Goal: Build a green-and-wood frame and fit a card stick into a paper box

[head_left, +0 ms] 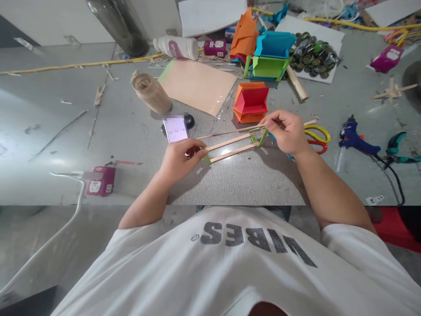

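Note:
Between my two hands is a long, narrow frame of pale wooden sticks [234, 151] with green end pieces. My left hand [180, 159] grips its left end, thumb by the green piece [207, 159]. At the other end, my right hand [287, 131] pinches the top of the right green piece [262, 137]. A thin, darker stick [230, 131] runs along the far side from one hand to the other; whether it is joined to the frame I cannot tell. Just beyond my left hand lies a phone [176, 128] showing a timer. Yellow-and-red-handled scissors [318, 148] lie partly behind my right wrist.
A red and orange folded-paper piece [251, 101] stands behind the frame. Farther back are a brown sheet [200, 83], a tan roll [153, 94], a white bottle [177, 47] and bottle caps [312, 55]. A blue glue gun [357, 138] and pliers [399, 149] lie right.

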Tool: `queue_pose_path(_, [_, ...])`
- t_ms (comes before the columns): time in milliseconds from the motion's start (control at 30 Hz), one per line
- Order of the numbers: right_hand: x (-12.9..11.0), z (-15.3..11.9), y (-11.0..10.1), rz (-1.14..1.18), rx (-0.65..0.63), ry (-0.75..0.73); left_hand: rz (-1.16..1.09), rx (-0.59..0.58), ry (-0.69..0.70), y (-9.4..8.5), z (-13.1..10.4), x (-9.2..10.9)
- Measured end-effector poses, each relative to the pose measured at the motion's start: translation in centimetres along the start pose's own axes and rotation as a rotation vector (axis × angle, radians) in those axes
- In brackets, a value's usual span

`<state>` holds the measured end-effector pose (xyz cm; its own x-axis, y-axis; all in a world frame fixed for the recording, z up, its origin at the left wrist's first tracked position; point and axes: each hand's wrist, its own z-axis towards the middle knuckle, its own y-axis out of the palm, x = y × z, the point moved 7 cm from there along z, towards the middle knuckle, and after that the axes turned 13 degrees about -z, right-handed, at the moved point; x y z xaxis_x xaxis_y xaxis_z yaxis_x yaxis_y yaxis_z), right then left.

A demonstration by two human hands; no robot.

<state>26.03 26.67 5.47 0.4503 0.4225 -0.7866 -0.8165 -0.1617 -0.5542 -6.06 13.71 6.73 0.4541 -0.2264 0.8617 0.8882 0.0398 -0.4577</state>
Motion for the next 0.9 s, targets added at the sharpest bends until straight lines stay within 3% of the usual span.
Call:
queue_pose_path(400, [1.0,0.6,-3.6,-0.016,0.115,-0.077,0.039,0.061,0.000,-0.1,0.0,-0.3])
queue_pose_path(533, [0.7,0.5,-3.2,-0.024,0.089,-0.051,0.036,0.108,0.036,-0.5,-0.2,-0.3])
queue_pose_path(733, [-1.5,0.2,-1.7,-0.011,0.030,-0.075,0.054,0.216,0.197,-0.9,-0.5,0.8])
queue_pose_path(900, [-1.9,0.3,-0.6,0.012,-0.007,-0.096,0.030,0.238,0.313,-0.8,-0.7,1.5])
